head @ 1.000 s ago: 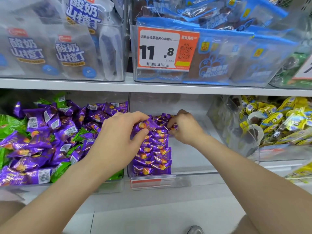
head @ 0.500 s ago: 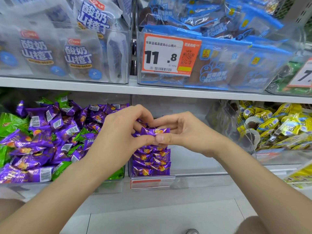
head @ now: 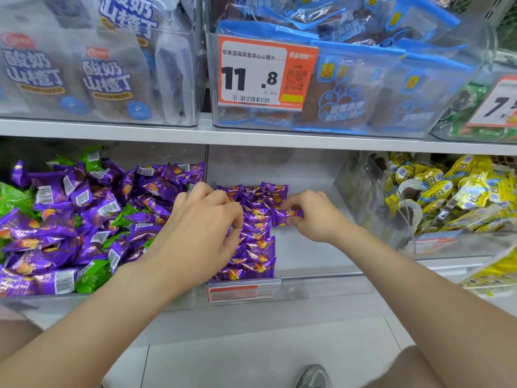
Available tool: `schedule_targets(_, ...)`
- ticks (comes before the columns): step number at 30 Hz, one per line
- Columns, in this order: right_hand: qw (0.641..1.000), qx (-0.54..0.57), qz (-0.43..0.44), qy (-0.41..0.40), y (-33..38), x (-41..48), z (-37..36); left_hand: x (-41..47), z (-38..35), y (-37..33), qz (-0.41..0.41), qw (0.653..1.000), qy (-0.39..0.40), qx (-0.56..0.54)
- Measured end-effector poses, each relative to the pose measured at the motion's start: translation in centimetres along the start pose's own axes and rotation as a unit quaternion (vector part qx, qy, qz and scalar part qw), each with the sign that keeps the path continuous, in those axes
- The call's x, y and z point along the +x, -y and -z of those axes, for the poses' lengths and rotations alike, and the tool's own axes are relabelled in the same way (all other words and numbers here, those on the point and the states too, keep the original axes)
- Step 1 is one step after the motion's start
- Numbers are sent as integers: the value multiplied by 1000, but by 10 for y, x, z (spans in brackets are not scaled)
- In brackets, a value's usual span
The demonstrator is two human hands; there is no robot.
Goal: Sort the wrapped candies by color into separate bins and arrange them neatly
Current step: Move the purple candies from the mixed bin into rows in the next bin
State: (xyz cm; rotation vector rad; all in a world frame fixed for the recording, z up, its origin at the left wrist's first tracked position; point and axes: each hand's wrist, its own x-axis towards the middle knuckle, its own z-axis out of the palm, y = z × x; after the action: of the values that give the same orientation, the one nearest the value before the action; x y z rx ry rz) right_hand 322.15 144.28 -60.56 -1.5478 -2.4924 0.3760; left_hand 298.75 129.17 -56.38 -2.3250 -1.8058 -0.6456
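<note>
A clear middle bin (head: 316, 264) holds purple wrapped candies (head: 258, 247) laid in neat rows along its left side. My right hand (head: 313, 219) pinches one purple candy (head: 288, 215) just right of those rows, low over the bin floor. My left hand (head: 207, 228) rests over the rows with bent fingers, its fingertips touching the candies; nothing shows as gripped in it. To the left, a bin (head: 179, 299) holds a loose heap of purple candies (head: 56, 219) mixed with green candies (head: 92, 275).
A tilted clear bin (head: 363, 197) of yellow candies (head: 461, 191) stands at the right. An upper shelf (head: 251, 137) carries bins of bagged snacks and an orange price tag (head: 265, 77). A price label (head: 240, 289) clips to the middle bin's front. A shoe (head: 313, 378) shows on the floor.
Both hands held one purple candy together above the rows; now my right hand alone holds it lower and to the right, and my left hand has dropped onto the rows.
</note>
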Motion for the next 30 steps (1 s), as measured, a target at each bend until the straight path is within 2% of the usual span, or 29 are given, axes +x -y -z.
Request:
schedule_targets(8, 1000, 12, 20, -13, 11, 8, -6, 0, -1, 2, 0, 1000, 8, -15)
schedule_targets(14, 999, -23, 27, -18, 14, 9, -4, -1, 4, 3, 4, 999, 15, -42)
schedule_targets(18, 998, -42, 23, -51, 27, 1, 13, -4, 15, 3, 5, 997, -12, -81)
schedule_targets(20, 995, -2, 30, -95, 47, -7, 24, -6, 25, 7, 34, 995, -45, -82)
schedule_targets(23, 982, 121, 63, -131, 99, -30, 37, -12, 40, 30, 149, 985, -61, -62)
schedule_targets(25, 968, 178, 107, -140, 138, -48, 40, -21, 49, 52, 232, 972, 9, -29)
schedule_targets(27, 959, 185, 171, -132, 172, -62, 37, -32, 60, 75, 291, 947, 135, 17)
schedule_targets(30, 960, 111, 246, -81, 201, -61, 19, -44, 74, 95, 315, 909, 273, 24)
